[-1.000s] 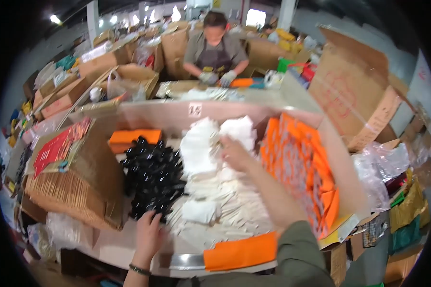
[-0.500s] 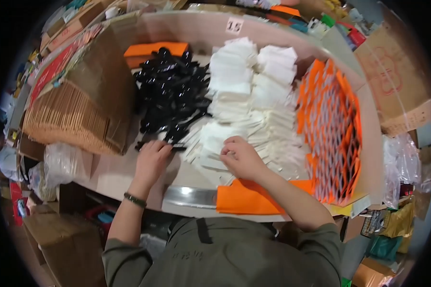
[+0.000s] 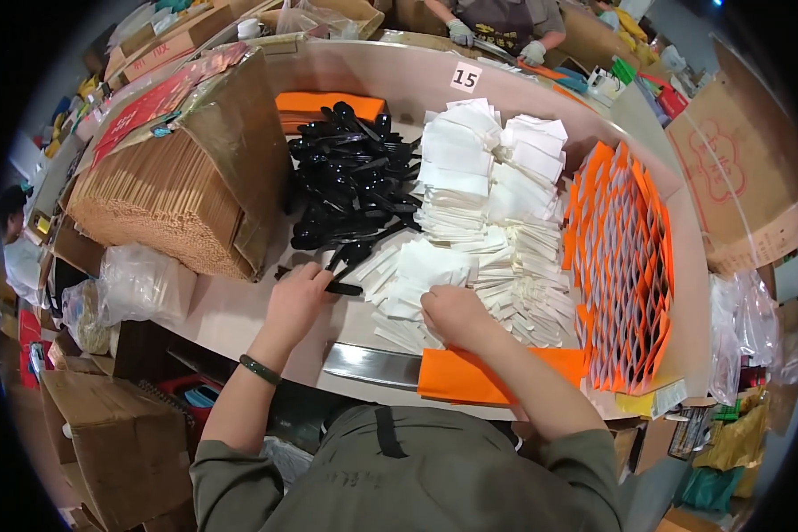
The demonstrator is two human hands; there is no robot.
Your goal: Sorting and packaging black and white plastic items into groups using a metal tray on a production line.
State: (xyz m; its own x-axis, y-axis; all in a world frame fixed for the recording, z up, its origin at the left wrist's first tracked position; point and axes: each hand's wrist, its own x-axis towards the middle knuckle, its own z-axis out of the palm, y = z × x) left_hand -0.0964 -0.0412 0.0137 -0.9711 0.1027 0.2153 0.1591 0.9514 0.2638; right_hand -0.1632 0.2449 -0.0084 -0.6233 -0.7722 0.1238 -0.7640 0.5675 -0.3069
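Note:
My left hand (image 3: 299, 297) is closed on a black plastic spoon (image 3: 344, 289), whose ends stick out on both sides of the fingers. Just beyond it lies a heap of glossy black spoons (image 3: 350, 182). My right hand (image 3: 457, 316) is curled closed at the near edge of the white folded napkins (image 3: 457, 164); its fingertips are hidden, so what it pinches cannot be made out. The napkins lie in two overlapping columns, looser toward me. Below my right wrist an orange folded sleeve (image 3: 470, 379) lies at the table's front edge, by a shiny metal strip (image 3: 372, 365).
To the left, an open carton (image 3: 262, 160) on its side holds packed wooden sticks (image 3: 155, 208). A row of orange sleeves (image 3: 625, 266) stands at the right, near a large carton (image 3: 727, 160). Across the table's raised rim (image 3: 576, 97), another person's gloved hands (image 3: 532, 53) work.
The view has shifted, bringing the person across the table into sight. My right hand has lowered and curled over the napkins' near edge. My left hand keeps hold of the spoon.

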